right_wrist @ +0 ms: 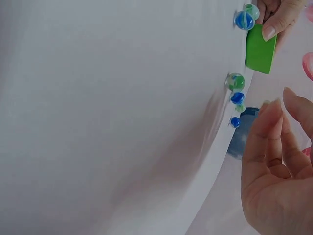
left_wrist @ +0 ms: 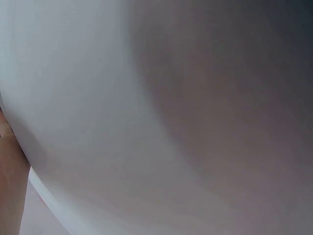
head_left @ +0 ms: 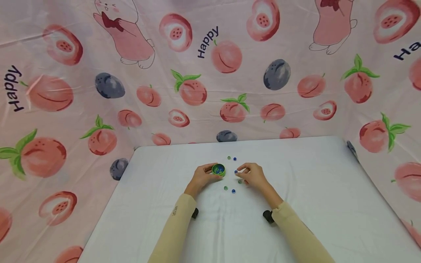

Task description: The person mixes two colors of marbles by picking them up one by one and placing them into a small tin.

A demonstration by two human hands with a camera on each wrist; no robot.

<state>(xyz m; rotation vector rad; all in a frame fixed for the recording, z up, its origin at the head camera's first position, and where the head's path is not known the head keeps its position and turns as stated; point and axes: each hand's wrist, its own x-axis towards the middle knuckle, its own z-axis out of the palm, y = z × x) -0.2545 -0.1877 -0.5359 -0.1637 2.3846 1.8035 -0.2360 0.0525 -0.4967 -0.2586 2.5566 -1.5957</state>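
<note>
In the head view my left hand (head_left: 203,177) grips a small green cup (head_left: 223,174) with marbles inside it, blue ones among them. The thumb lies along the cup's outer wall in the right wrist view, where the green cup (right_wrist: 260,49) shows from the side. My right hand (head_left: 252,175) hovers to the right of the cup, its fingertips close to a blue marble (head_left: 235,171). In the right wrist view the right hand (right_wrist: 279,166) has bent fingers, the thumb apart from them, and nothing visible between. A green marble (head_left: 239,181) lies just beside this hand.
Other marbles lie on the white tabletop (head_left: 296,175): a green marble (head_left: 228,157) and a blue marble (head_left: 235,159) farther back, a green marble (head_left: 225,188) and a blue marble (head_left: 233,191) nearer. A fruit-patterned cloth (head_left: 204,128) hangs behind. The left wrist view is mostly blurred white surface.
</note>
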